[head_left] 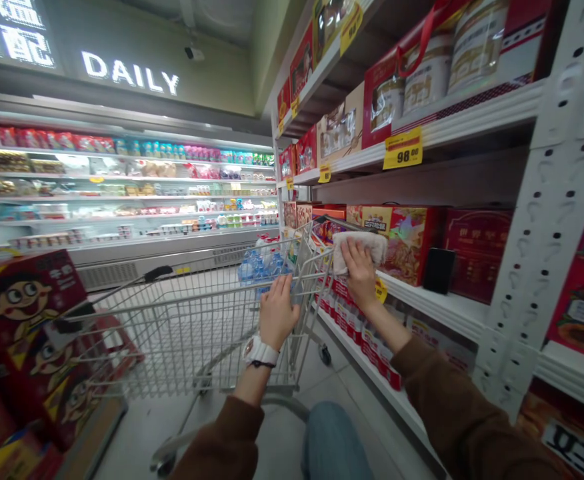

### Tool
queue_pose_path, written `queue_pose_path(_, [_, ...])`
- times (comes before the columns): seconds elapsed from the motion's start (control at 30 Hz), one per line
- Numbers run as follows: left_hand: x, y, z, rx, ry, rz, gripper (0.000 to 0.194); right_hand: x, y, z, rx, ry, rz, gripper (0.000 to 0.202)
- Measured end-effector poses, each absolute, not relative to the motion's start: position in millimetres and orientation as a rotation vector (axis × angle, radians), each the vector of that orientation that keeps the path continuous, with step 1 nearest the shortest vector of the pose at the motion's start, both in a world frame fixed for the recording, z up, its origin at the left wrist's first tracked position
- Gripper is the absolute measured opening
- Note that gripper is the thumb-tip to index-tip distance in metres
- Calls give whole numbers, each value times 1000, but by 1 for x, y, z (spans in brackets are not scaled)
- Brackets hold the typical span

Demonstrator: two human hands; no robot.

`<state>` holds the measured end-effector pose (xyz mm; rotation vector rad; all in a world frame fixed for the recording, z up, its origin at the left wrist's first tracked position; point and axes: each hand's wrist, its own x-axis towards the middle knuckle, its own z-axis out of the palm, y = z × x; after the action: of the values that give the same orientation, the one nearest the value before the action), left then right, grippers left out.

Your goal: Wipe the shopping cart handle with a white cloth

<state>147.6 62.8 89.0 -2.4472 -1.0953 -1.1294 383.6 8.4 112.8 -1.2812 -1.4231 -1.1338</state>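
Cloth [379, 245], one, under right hand [361, 270]; one cart [187, 340] at left hand [278, 313]

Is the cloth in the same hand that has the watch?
No, the right hand has the cloth, while the watch is on the wrist of the left hand.

The right hand [362, 270] held a white cloth [341, 249] near red boxes [408, 243]. The left hand [278, 315] lay against the wire shopping cart [197, 333].
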Motion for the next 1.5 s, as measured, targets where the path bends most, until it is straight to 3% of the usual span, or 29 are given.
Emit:
queue_pose_path(0.27, [155,46,79,-2357,-1162,-1166,68,424,-13,135,-1314,-1225,-1187,80])
queue_pose_path(0.53, [157,41,72,-2304,-1144,-1198,69,394,-12,114,-1218,-1477,-1234,82])
queue_pose_path(0.73, [158,36,72,-2299,-1164,-1201,71,377,-6,120,-1285,-1228,-1170,80])
queue_pose_path(0.97, [152,36,73,-2350,-1156,-1185,73,333,0,93,-1191,-1689,-1235,65])
queue_pose_path(1.17, [151,33,71,-2372,-1146,-1170,78,339,-1,97,-1260,-1426,-1194,68])
queue_pose_path(1.37, [148,31,72,-2398,-1142,-1158,80,325,-4,85,-1154,-1760,-1236,62])
queue_pose_path(1.5, [146,28,74,-2407,-1141,-1123,80,341,-8,89,-1243,-1495,-1177,68])
